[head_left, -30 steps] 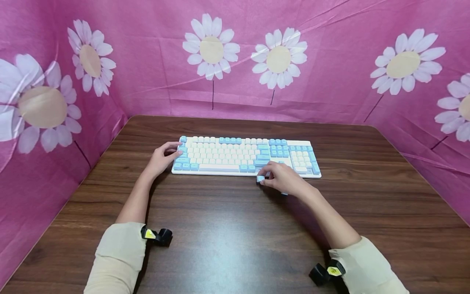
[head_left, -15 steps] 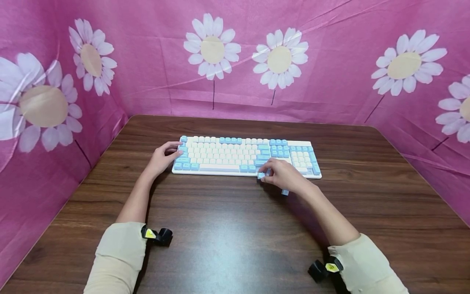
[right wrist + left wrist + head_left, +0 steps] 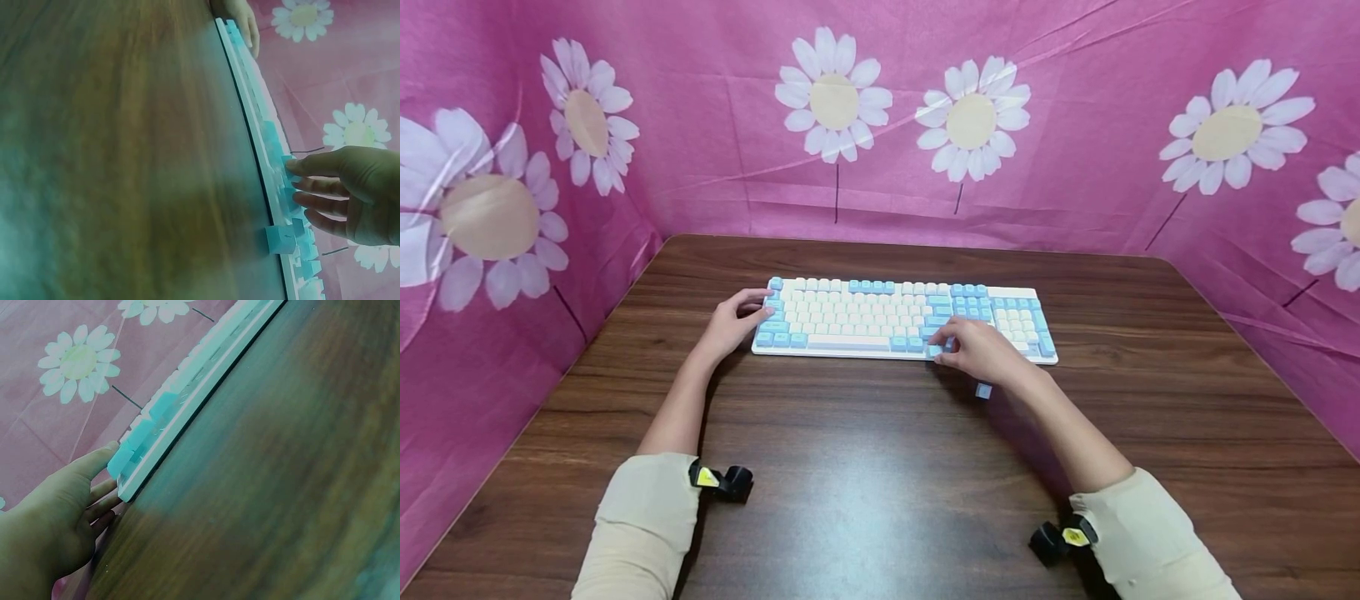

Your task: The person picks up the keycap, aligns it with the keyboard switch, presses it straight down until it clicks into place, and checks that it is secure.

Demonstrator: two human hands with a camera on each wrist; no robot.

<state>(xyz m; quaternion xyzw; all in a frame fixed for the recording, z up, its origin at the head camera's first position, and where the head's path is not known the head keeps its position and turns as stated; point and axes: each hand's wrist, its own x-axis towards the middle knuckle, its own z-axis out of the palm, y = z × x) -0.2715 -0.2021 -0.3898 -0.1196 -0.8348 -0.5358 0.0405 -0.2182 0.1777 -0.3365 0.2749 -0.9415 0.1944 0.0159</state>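
A full-size keyboard (image 3: 857,325) with white and light-blue keycaps lies on the table. My left hand (image 3: 730,325) holds its left end; in the left wrist view the thumb (image 3: 100,459) rests at the end keycaps and the other fingers are at the side edge. Over the bottom row, right of the space bar, my right hand (image 3: 981,350) pinches a light-blue keycap (image 3: 934,352) between thumb and fingers. Whether this keycap sits fully down cannot be told. Another loose light-blue keycap (image 3: 983,390) lies on the table in front of the keyboard, below the right wrist.
The dark wooden table (image 3: 850,467) stretches in front of the keyboard and to both sides. Behind it hangs a pink cloth (image 3: 700,100) printed with white daisies. Each sleeve carries a strapped black camera, such as the left camera (image 3: 733,483).
My right hand has moved slightly away from me, bringing the pinched keycap from the keyboard's front edge onto the bottom row. More of the loose keycap shows. The left hand stays in place.
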